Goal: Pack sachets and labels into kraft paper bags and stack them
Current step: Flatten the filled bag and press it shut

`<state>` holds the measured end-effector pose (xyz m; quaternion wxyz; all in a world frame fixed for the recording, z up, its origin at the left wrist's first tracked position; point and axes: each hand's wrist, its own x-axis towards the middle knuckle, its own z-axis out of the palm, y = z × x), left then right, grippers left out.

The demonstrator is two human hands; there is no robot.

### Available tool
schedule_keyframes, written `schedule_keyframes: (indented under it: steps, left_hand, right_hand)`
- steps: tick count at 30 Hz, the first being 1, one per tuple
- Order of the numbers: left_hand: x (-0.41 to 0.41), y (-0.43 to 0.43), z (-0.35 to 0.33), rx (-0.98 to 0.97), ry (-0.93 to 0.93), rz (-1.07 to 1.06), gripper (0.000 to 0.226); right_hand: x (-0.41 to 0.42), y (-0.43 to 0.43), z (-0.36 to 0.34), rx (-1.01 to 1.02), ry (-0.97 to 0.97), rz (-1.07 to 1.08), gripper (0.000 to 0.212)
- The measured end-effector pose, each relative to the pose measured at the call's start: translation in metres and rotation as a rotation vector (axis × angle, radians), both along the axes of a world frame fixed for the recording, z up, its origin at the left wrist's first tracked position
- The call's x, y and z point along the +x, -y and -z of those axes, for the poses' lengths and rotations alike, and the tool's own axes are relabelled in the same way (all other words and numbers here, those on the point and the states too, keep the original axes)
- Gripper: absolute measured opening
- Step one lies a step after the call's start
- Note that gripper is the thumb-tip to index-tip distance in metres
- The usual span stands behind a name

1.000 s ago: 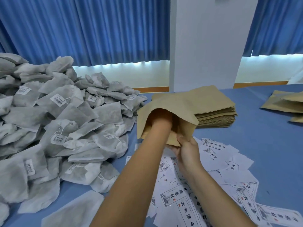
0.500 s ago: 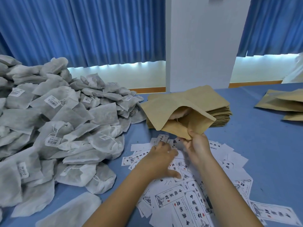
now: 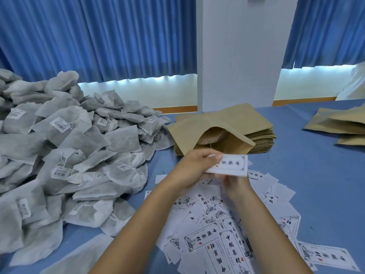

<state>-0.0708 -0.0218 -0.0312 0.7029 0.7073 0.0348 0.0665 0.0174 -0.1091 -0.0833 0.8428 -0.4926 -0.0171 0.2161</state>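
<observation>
An open kraft paper bag (image 3: 187, 133) lies propped on a stack of flat kraft bags (image 3: 258, 123), its mouth facing me. A grey sachet (image 3: 214, 135) shows inside it. My left hand (image 3: 192, 168) pinches a white printed label (image 3: 232, 165) just in front of the bag's mouth. My right hand (image 3: 235, 183) sits right under the label, at the bag's lower lip where it held the bag before; its fingertips are hidden behind the label. Loose labels (image 3: 215, 236) are spread on the blue table (image 3: 316, 175) below my arms.
A big heap of grey sachets (image 3: 79, 147) fills the left side of the table. Some kraft bags (image 3: 343, 123) lie at the far right. A white pillar (image 3: 237, 56) and blue curtains stand behind the table.
My left hand came out of the bag, dropped to the loose labels, and has now lifted one label up to the bag's mouth. The right hand has stayed at the bag.
</observation>
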Motion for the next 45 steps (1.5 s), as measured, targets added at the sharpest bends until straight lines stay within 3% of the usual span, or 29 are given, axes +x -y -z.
schedule_keyframes:
  steps: [3,4,7,10,13,15,17,21,25,30,31,32,34,36,38,42,45]
  left_hand:
    - [0.024,0.022,-0.009,0.103,0.067,-0.313,0.015]
    - [0.032,0.026,-0.008,0.227,0.071,-0.393,0.016]
    - [0.056,0.026,-0.005,0.835,-0.038,-0.546,0.021]
    - [0.068,0.008,-0.003,0.987,-0.191,-0.541,0.03]
    - [0.075,-0.017,0.002,1.234,-0.477,-0.569,0.048]
    - [0.075,-0.025,0.002,1.352,-0.492,-0.605,0.049]
    - [0.075,-0.023,0.001,1.423,-0.431,-0.501,0.042]
    - [0.068,-0.006,0.001,1.454,-0.269,-0.249,0.033]
    - [0.052,0.006,-0.004,1.519,-0.261,-0.295,0.025]
    - [0.023,0.033,-0.007,1.51,0.576,-0.622,0.015]
    - [0.021,0.033,-0.008,1.499,0.652,-0.708,0.015]
    - [0.02,0.029,-0.008,1.527,0.622,-0.753,0.021]
    - [0.018,0.019,-0.009,1.571,0.386,-0.743,0.026]
    - [0.013,0.018,-0.001,1.617,0.147,-0.653,0.013]
    - [0.009,0.026,0.007,1.665,-0.005,-0.547,0.022]
    - [0.007,0.023,0.022,1.591,-0.009,-0.48,0.024]
    - [0.006,0.031,0.029,1.43,0.014,-0.38,0.023]
  right_hand:
    - [-0.002,-0.003,-0.001,0.068,0.03,0.062,0.025]
    - [-0.002,-0.004,-0.002,0.089,0.011,0.066,0.027]
    - [-0.003,-0.003,-0.001,0.087,-0.027,0.068,0.024]
    - [-0.004,-0.005,0.0,0.056,0.01,0.043,0.027]
    - [-0.008,-0.01,0.002,0.011,0.113,0.009,0.034]
    - [-0.011,-0.013,0.003,0.012,0.14,-0.022,0.036]
    - [-0.01,-0.012,0.003,0.014,0.116,-0.008,0.026]
    - [-0.005,-0.01,0.005,-0.005,0.078,0.026,0.021]
    - [-0.009,-0.01,0.002,-0.018,0.096,0.007,0.021]
    - [-0.009,-0.007,0.004,-0.101,0.187,0.015,0.019]
    - [-0.011,-0.008,0.003,-0.099,0.193,0.009,0.018]
    - [-0.013,-0.008,0.002,-0.076,0.173,-0.004,0.019]
    - [-0.014,-0.009,-0.001,-0.022,0.135,-0.063,0.028]
    - [-0.015,-0.009,-0.005,0.045,0.129,-0.141,0.035]
    - [-0.014,-0.009,-0.005,0.169,0.065,-0.237,0.044]
    - [-0.014,-0.004,-0.012,0.313,0.009,-0.339,0.026]
    - [-0.009,-0.002,-0.008,0.175,-0.071,-0.174,0.031]
